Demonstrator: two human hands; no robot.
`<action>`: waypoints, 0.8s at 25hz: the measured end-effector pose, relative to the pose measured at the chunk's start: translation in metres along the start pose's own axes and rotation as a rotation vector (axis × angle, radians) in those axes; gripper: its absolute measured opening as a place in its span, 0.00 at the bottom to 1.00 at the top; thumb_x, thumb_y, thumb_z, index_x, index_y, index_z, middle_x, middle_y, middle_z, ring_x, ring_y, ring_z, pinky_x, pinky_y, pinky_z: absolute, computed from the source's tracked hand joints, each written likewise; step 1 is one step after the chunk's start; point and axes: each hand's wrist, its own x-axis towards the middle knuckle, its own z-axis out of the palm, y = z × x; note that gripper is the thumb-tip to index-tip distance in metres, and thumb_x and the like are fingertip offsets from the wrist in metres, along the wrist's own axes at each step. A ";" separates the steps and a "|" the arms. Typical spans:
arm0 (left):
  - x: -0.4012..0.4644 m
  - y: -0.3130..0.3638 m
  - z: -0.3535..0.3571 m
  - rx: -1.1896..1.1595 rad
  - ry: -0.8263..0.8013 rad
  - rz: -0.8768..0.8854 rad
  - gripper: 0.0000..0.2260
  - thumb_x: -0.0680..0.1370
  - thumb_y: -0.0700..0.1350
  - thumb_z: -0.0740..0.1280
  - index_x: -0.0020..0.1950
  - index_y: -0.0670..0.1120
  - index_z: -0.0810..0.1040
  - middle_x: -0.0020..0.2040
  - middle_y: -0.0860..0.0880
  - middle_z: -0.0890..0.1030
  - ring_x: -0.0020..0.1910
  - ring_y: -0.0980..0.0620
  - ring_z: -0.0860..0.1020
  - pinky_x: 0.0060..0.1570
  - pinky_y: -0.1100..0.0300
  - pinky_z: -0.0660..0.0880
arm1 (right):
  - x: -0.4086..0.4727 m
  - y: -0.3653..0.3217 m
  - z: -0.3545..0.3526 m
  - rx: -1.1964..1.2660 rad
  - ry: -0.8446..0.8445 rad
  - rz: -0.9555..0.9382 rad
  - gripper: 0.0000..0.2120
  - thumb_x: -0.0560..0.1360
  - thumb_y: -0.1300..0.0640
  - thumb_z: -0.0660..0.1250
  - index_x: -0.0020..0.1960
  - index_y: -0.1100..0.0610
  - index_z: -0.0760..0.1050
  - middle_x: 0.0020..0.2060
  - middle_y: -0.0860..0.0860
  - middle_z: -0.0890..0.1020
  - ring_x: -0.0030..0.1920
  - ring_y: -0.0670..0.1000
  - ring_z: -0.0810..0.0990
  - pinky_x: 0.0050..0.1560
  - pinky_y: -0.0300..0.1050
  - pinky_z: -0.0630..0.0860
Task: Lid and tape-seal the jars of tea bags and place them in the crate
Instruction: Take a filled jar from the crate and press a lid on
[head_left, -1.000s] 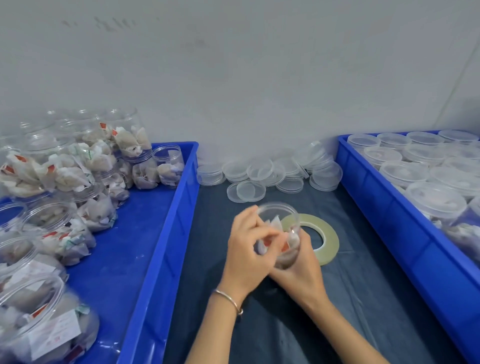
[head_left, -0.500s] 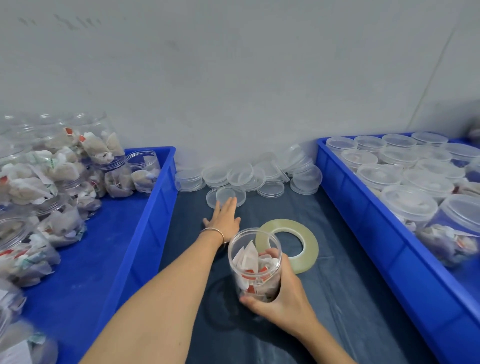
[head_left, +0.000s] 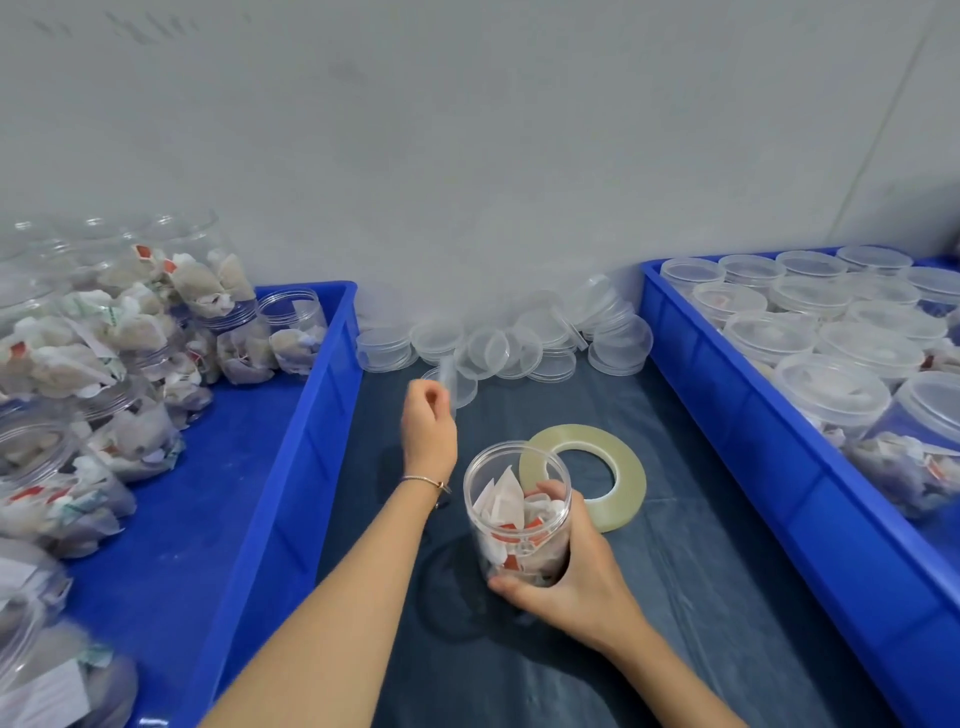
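Head view, looking down on a dark-covered table set between two blue crates. One open jar of tea bags stands upright near the middle, its long axis vertical and its mouth facing up, with no lid on it. One roll of clear tape lies flat just behind and to the right of the jar, its hole facing up. Loose clear lids lie heaped along the wall, about a dozen, though overlaps make an exact count unsure.

The left crate holds open jars of tea bags, some stacked; at least ten show, and the pile blurs too much for a firm number. The right crate holds lidded jars standing upright, about a dozen in sight, running off the picture's edge.

The right hand grasps the lower wall of the jar, thumb across the near side and fingers wrapped round the far side. The left hand is stretched forward at the front of the lid heap, fingers curled, pinching a single lid tilted on edge. A thin bracelet circles the left wrist.
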 end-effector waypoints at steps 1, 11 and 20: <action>-0.008 0.016 -0.006 -0.263 0.095 -0.070 0.03 0.82 0.38 0.57 0.51 0.42 0.70 0.43 0.48 0.73 0.42 0.50 0.72 0.48 0.54 0.72 | 0.000 -0.001 -0.001 -0.001 -0.003 0.002 0.40 0.56 0.46 0.79 0.58 0.27 0.60 0.55 0.33 0.76 0.57 0.37 0.76 0.53 0.28 0.71; -0.088 0.076 -0.063 -0.576 -0.304 -0.254 0.19 0.78 0.29 0.50 0.52 0.42 0.78 0.31 0.49 0.68 0.26 0.56 0.67 0.30 0.61 0.71 | -0.009 -0.022 -0.019 0.322 0.216 -0.189 0.34 0.73 0.49 0.62 0.75 0.47 0.52 0.71 0.45 0.66 0.72 0.46 0.64 0.71 0.53 0.62; -0.093 0.060 -0.055 0.192 -0.318 0.218 0.17 0.81 0.37 0.53 0.58 0.57 0.73 0.45 0.56 0.76 0.41 0.59 0.74 0.41 0.62 0.70 | 0.021 -0.075 -0.028 -0.410 0.017 -0.305 0.28 0.74 0.42 0.61 0.71 0.51 0.67 0.70 0.46 0.67 0.72 0.47 0.61 0.70 0.46 0.63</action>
